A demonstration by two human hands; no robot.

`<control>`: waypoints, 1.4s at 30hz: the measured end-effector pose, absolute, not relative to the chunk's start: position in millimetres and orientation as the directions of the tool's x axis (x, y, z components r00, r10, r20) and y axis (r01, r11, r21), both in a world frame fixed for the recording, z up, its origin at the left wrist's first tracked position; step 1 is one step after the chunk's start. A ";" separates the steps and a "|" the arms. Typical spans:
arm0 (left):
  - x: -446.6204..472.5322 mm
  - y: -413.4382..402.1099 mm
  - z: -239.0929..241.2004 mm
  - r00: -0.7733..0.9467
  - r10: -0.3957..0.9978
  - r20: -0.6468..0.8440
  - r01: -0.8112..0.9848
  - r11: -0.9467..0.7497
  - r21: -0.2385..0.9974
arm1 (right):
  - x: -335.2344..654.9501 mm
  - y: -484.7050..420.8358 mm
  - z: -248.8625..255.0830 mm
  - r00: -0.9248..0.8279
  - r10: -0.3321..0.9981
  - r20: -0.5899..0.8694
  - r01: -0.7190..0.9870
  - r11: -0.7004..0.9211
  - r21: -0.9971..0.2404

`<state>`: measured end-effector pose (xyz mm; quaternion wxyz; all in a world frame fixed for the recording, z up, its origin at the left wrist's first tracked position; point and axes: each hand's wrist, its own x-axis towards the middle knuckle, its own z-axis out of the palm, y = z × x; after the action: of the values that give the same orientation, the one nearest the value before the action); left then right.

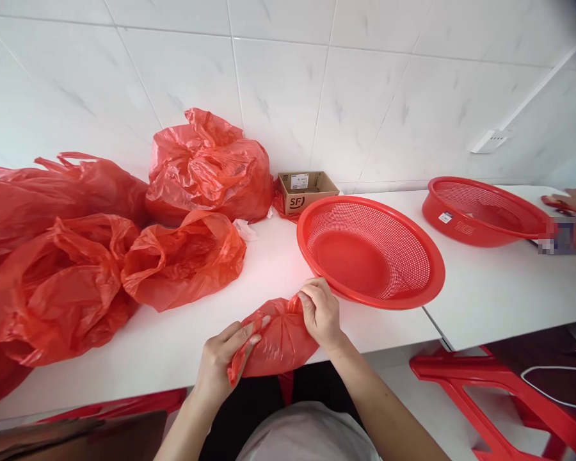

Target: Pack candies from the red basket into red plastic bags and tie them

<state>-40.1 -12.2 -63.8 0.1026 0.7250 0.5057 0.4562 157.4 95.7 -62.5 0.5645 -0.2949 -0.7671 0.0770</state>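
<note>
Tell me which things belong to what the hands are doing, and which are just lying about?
Part of it:
thin, shiny red plastic bag
left hand, gripping it
right hand, pinching it

Probably just lying about:
round red plastic basket with holes
second round red plastic basket with a white label
small brown cardboard box
other red plastic bags

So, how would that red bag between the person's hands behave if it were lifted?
The red bag would probably feel floppy, since its thin plastic creases where it is gathered. Its shiny surface may be a little slippery. The rounded bulge suggests contents that could sag, though their weight can't be judged.
</note>
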 end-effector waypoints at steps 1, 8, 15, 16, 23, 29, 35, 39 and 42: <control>-40.6 -12.3 -64.9 0.080 0.822 0.563 0.656 -0.469 0.591 | 157.7 95.4 -62.2 -0.174 0.542 0.822 0.373 0.809 -0.454; -22.8 -10.7 -80.1 0.023 0.744 0.668 0.814 -0.402 0.420 | 151.0 62.9 -52.3 -0.271 0.796 0.541 0.538 0.591 -0.601; -6.5 -7.9 -105.5 0.074 0.854 0.515 0.833 -0.337 0.438 | 145.4 39.6 -98.2 -0.236 0.843 0.484 0.483 0.534 -0.694; -6.9 -7.3 -106.9 0.075 0.861 0.503 0.841 -0.325 0.432 | 145.8 40.7 -102.9 -0.240 0.844 0.480 0.475 0.533 -0.700; -11.4 2.1 -113.5 0.035 0.878 0.477 0.853 -0.275 0.443 | 144.7 51.1 -106.4 -0.309 0.851 0.425 0.493 0.526 -0.693; -11.9 8.2 -116.1 0.007 0.893 0.450 0.832 -0.255 0.492 | 144.0 55.8 -105.2 -0.337 0.851 0.402 0.528 0.525 -0.668; -13.3 32.1 -105.8 -0.070 0.936 0.344 0.719 -0.191 0.669 | 138.1 74.7 -103.9 -0.312 0.867 0.388 0.485 0.496 -0.720; -23.8 32.2 -84.5 -0.047 0.956 0.289 0.628 -0.197 0.753 | 143.8 78.5 -89.3 -0.253 0.901 0.353 0.364 0.427 -0.828; -39.1 11.7 -67.1 -0.091 0.991 0.097 0.308 -0.065 0.949 | 161.7 67.0 -70.4 -0.256 0.939 0.230 0.144 0.272 -0.951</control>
<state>-39.1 11.7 -67.1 0.3691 0.5640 0.5757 0.4629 161.7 67.0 -70.4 0.4502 -0.4112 -0.6584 0.4413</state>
